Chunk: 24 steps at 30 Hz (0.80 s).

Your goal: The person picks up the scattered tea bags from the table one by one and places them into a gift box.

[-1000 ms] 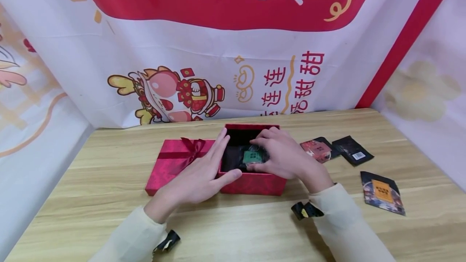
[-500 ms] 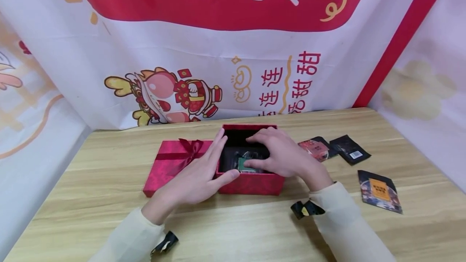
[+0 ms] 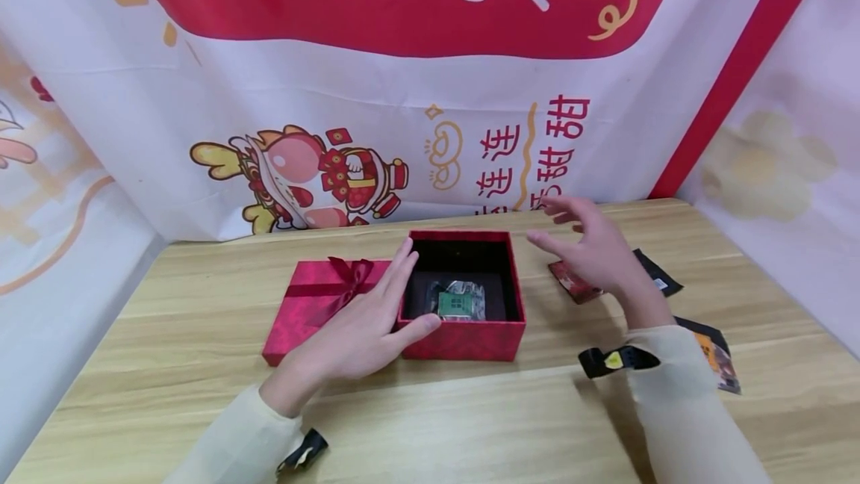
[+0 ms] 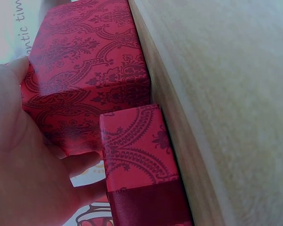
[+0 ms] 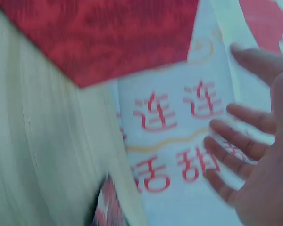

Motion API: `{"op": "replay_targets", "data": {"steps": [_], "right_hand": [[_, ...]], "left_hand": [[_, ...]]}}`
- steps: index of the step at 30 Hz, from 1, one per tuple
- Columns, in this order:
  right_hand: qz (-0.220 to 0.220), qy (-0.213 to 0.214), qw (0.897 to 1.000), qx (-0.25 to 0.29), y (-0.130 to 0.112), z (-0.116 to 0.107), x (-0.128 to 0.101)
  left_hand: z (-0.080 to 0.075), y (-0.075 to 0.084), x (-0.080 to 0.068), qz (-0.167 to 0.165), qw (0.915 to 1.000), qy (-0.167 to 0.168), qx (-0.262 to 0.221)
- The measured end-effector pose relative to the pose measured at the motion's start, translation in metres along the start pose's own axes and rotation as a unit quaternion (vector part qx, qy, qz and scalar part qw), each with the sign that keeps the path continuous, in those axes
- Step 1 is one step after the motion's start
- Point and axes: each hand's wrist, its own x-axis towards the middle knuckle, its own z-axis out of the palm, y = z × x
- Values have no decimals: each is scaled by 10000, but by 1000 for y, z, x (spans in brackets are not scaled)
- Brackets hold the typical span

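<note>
Box (image 3: 463,338), red patterned card, lidless, is set on the wooden table (image 3: 430,417) and taken as the landmark. Inside it, on the dark lining, a green-labelled sachet (image 3: 460,299) is seen lying flat, touched by neither hand. Against the box's left wall and near corner the left hand (image 3: 359,327) is pressed, fingers straight and thumb along the front face; nothing is pinched. Just left of the box, touching it, the ribboned lid (image 3: 316,305) is laid. Right of the box and raised above the table, the right hand (image 3: 598,256) is held with fingers spread and nothing in it, over a red sachet (image 3: 571,282); a black sachet (image 3: 661,282) and an orange-labelled sachet (image 3: 715,353) are found farther right. The step in hand is judged to be filling the box sachet by sachet. For the next move, a light pinch on a thin sachet edge would be called for while the box is steadied.
</note>
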Motion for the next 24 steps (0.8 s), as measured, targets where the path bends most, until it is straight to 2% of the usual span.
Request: {"op": "replay_targets", "data": {"steps": [4,9,18,21,24], "right_hand": [[582,-145,9981,-141,21,-10,1],[1000,-398,9937,-330,43,-14,4],[1761,-965,9762,-822,62,-13,5],[1850,-1088,9724,-916,64,-10,5],[1617,-1193,9754,-907,65,-5,6]], "left_hand": [[0,0,0,8,10000,11,16],[0,0,0,1,10000,1,15],[0,0,0,-47,10000,-26,-17],[0,1,0,-43,10000,-22,-27],[0,1,-1,-36,10000,-24,-36]]}}
